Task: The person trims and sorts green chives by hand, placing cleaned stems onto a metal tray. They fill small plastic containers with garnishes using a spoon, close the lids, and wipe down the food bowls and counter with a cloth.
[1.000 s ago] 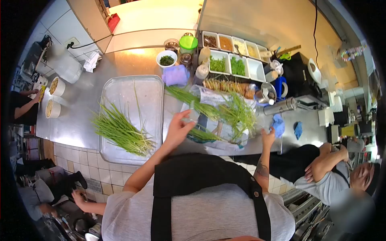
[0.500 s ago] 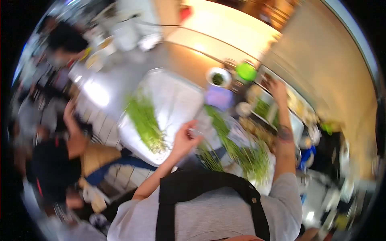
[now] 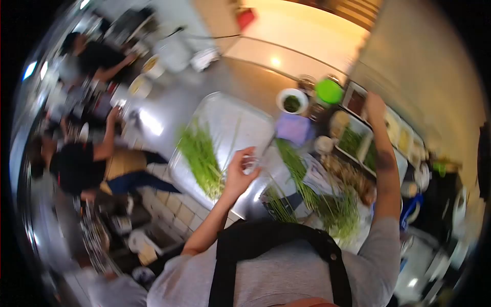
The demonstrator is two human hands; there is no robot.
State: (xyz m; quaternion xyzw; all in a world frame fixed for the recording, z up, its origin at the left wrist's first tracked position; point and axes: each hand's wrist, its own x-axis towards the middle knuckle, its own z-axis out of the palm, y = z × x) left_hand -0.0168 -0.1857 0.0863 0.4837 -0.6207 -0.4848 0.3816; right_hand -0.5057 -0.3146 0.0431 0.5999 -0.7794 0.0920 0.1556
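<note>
My left hand (image 3: 240,173) is raised over the right edge of a metal tray (image 3: 244,116), its fingers curled around a small clear object (image 3: 249,163) whose kind I cannot make out. A bunch of spring onions (image 3: 201,158) lies in that tray, to the left of my hand. My right hand (image 3: 375,107) reaches over a row of food containers, beside one with dark reddish-brown contents (image 3: 354,101). Its fingers are blurred and partly hidden. Below that arm is a container of chopped greens (image 3: 351,140).
More long green stalks (image 3: 296,174) lie near my body. A white bowl of chopped herbs (image 3: 292,103), a bright green lid (image 3: 329,91) and a purple block-shaped item (image 3: 293,128) stand at the back. People in dark shirts (image 3: 76,166) work at the left.
The whole view has shifted, so the counter sits farther right and lower. My left hand stays raised by the tray with the clear object; my right hand remains over the containers.
</note>
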